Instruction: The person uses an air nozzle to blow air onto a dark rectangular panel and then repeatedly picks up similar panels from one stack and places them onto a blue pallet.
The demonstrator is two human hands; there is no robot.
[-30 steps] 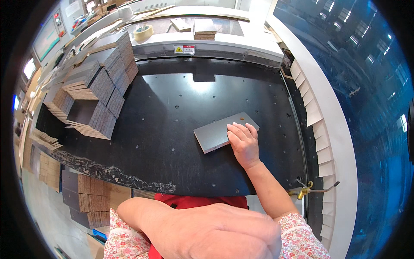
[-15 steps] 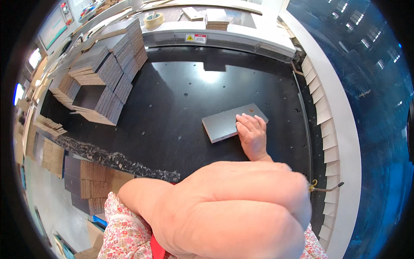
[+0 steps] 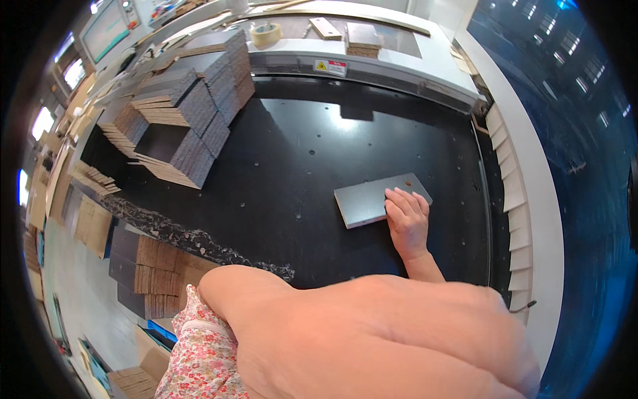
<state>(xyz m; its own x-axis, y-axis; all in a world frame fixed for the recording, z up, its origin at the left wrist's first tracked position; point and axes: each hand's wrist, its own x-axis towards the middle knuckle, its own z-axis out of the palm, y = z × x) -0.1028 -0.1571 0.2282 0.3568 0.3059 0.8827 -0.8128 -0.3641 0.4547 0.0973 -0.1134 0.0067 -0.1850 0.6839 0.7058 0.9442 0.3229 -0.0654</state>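
Right-hand grip (image 3: 407,223) lies flat, palm down, on the near right end of a grey rectangular panel (image 3: 379,199), with the fingers (image 3: 402,199) stretched out side by side over its top face and nothing curled round an edge: a pressing contact, it seems, and no closed hold. That panel rests flat on the black counter (image 3: 299,153), right of the middle, with its long axis running from near left to far right, so that most of its length lies to the left of the hand and a little farther off. Its left end and near long edge are bare; the far right corner just clears the fingertips. The right forearm comes up from the lower edge to meet it, so this hand is plainly the nearer one. The left hand cannot be seen: a large bare arm (image 3: 372,332) in a flowered sleeve (image 3: 199,352) fills the lower part of the view, and whether that hand is open or closed cannot be told. Stacks of similar grey and brown panels (image 3: 193,113) stand well apart at the far left of the counter, and a roll of tape (image 3: 266,33) lies beyond its far edge.
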